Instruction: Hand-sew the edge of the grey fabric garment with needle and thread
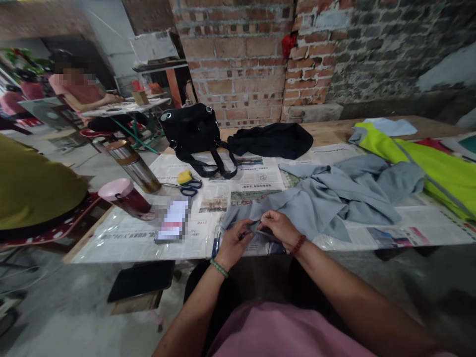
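Note:
A grey cloth garment [327,193] lies crumpled over the newspaper, its near edge drawn toward me. My left hand [235,243], with a green bead bracelet at the wrist, is closed on that edge. A small dark thing shows between its fingers, too small to name. Just to the right, my right hand [280,227], wearing a red bead bracelet, pinches the same cloth with thumb and forefinger. The fingertips of both hands nearly meet. Whether a needle or thread is between them cannot be made out.
Newspaper [130,240] under clear plastic covers the table. At left are a phone [173,220], a pink-lidded cup [126,196], a steel flask [134,166] and scissors [190,187]. Behind are a black bag [191,129], dark cloth [271,140] and a yellow vest [424,163]. A person [37,183] sits left.

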The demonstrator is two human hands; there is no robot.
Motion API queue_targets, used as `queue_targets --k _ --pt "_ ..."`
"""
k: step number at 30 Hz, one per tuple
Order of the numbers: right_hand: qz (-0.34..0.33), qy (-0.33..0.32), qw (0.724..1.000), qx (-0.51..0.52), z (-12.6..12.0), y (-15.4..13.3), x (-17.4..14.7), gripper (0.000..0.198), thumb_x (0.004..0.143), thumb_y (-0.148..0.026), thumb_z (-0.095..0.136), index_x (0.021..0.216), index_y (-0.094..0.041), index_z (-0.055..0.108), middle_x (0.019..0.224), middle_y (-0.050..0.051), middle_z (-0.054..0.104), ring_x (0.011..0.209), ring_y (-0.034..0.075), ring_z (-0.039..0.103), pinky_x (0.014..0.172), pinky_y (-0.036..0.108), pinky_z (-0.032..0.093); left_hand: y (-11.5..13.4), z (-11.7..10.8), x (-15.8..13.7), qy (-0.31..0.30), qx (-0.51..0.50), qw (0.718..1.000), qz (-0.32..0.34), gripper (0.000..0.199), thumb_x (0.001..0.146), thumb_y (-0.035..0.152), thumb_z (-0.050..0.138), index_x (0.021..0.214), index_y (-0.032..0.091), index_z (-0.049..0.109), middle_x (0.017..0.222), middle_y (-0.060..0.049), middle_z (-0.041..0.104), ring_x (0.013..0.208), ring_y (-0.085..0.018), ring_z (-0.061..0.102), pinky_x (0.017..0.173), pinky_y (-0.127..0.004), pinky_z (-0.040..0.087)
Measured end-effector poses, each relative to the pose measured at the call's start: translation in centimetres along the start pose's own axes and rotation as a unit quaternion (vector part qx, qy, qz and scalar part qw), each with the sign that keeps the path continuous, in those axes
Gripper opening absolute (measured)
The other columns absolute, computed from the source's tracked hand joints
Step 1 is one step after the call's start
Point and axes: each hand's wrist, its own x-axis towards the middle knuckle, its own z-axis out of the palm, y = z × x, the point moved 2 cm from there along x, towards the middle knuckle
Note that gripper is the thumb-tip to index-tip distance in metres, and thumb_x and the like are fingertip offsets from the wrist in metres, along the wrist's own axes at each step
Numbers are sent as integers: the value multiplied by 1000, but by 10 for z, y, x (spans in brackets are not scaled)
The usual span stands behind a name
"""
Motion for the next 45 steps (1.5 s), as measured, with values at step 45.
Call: queue_targets --k 45 --pt "-141 -31 986 88 -63 -91 85 3 83 -18 47 85 -18 49 63 -3 58 51 10 61 46 21 47 -9 -5 9 -3 -32 999 2 16 68 26 60 78 16 68 79 -4 69 76 -17 62 72 -27 49"
